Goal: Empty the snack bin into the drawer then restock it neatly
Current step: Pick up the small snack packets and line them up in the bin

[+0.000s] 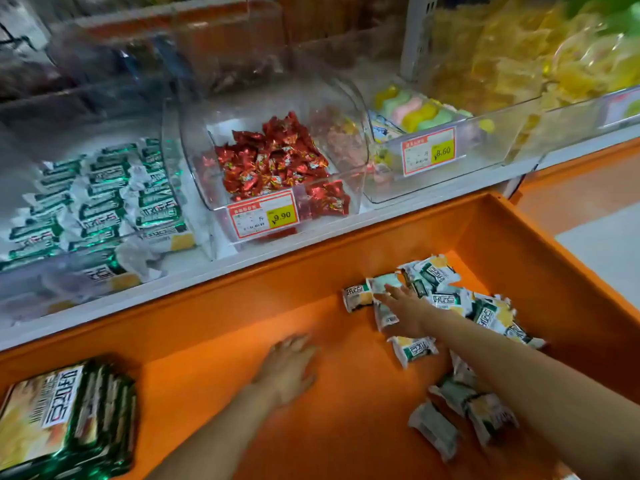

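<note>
An open orange drawer (346, 258) fills the lower half of the head view. Several white-and-green snack packets (446, 299) lie scattered at its right side. My right hand (405, 313) reaches among them with straight fingers laid flat on one packet (382, 315). My left hand (287, 368) hovers or rests palm down over the bare drawer floor, blurred, holding nothing. The clear snack bin (166, 188) at the upper left holds several of the same packets in stacked rows.
A large green bag of the same snack (65, 417) lies in the drawer's left front corner. Clear bins of red candies (273, 164) and pastel sweets (412, 109) stand on the white shelf, with price tags on their fronts. Yellow bagged snacks (502, 57) sit higher at the right.
</note>
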`<state>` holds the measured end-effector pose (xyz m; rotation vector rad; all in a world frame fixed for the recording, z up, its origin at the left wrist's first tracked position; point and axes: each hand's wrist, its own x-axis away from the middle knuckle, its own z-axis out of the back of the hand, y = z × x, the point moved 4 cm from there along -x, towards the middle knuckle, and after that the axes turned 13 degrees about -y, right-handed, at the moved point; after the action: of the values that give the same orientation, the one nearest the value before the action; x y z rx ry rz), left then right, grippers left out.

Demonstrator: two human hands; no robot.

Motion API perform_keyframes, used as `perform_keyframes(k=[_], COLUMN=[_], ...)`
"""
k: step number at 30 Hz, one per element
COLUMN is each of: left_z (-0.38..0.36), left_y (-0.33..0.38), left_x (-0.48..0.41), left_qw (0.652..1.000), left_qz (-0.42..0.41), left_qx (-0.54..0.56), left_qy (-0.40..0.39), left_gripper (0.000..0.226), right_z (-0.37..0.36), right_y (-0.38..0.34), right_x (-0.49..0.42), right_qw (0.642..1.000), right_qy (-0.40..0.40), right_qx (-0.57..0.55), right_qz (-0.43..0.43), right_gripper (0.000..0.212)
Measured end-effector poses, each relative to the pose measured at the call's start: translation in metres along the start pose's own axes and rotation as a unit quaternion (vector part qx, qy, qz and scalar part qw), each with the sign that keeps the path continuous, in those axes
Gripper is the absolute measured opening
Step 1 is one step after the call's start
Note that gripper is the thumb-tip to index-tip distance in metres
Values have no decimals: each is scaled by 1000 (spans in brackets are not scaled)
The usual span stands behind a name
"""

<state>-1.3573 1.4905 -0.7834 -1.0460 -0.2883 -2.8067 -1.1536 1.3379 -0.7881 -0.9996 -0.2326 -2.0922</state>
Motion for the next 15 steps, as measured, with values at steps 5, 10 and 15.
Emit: perform_keyframes(k=[5,10,15], left_z=[-58,-89,-77], left_y=[-4,-1,-11], left_x=[-44,-56,-59], left_qw=[990,985,989], left_qz=[38,61,55], left_qx=[40,77,103], left_qy=[-131,-142,-86], left_gripper=[69,73,63], right_z=[-48,-56,-5], right_y=[39,11,19], right_x=[-31,-48,-42], right_qw=[988,996,966], right_qy=[-52,-38,242], right_qx=[19,25,20], right_qz=[-141,-72,-91], right_gripper=[98,88,51])
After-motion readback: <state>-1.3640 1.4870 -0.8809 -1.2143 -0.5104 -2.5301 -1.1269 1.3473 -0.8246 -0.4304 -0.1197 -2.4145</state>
